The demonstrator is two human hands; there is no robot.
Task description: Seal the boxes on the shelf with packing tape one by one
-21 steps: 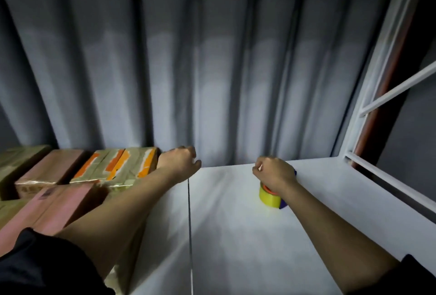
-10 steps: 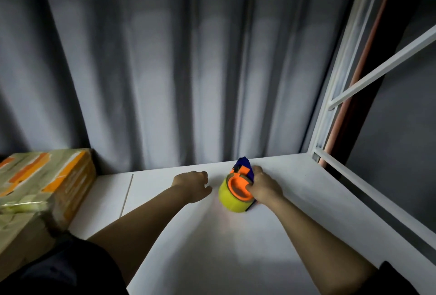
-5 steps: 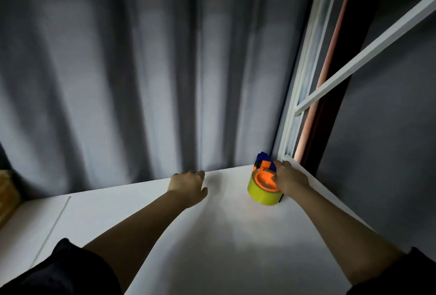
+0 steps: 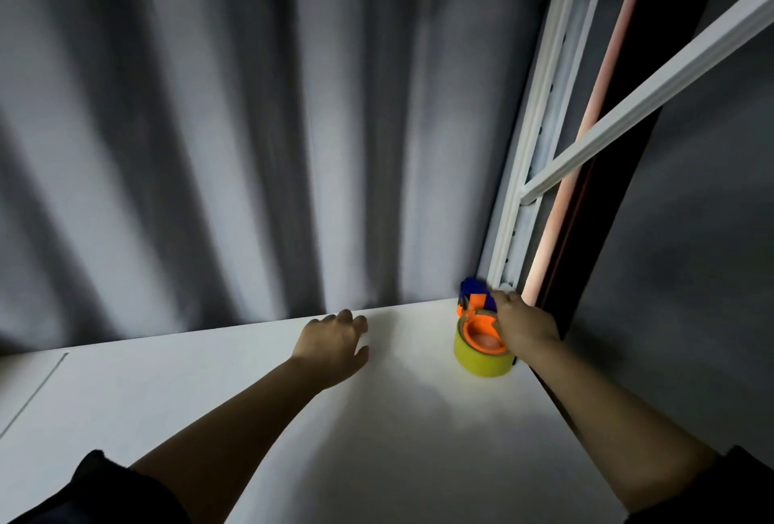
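The tape dispenser (image 4: 481, 339) is found directly under the right hand (image 4: 523, 331), at the far right corner of the shelf (image 4: 377, 440), close to the white upright post (image 4: 532, 171) of the rack. The yellow roll (image 4: 477, 362) is seen lying flat, its round axis roughly vertical and the orange hub facing up; the blue end of the dispenser is pointed away from the hand, toward the curtain (image 4: 251, 125). The right hand is laid over the roll's right side with fingers reaching across the blue-orange part; whether a firm grip is formed cannot be told, since the fingertips are blurred and partly hidden, but the fingers appear curled on the dispenser. The left hand (image 4: 331, 343) is held low over the shelf, well to the left of the dispenser, fingers loosely spread and nothing held; whether the surface is touched cannot be told. No boxes are shown in view, so the next box is judged to lie outside the frame, and its direction cannot be read from here. The dispenser is clearly nearer to the right hand, so a pickup by that hand is expected, with the left free to steady a box. One risk is noted: the roll sits near the shelf's right edge, so a sideways nudge could send it off.
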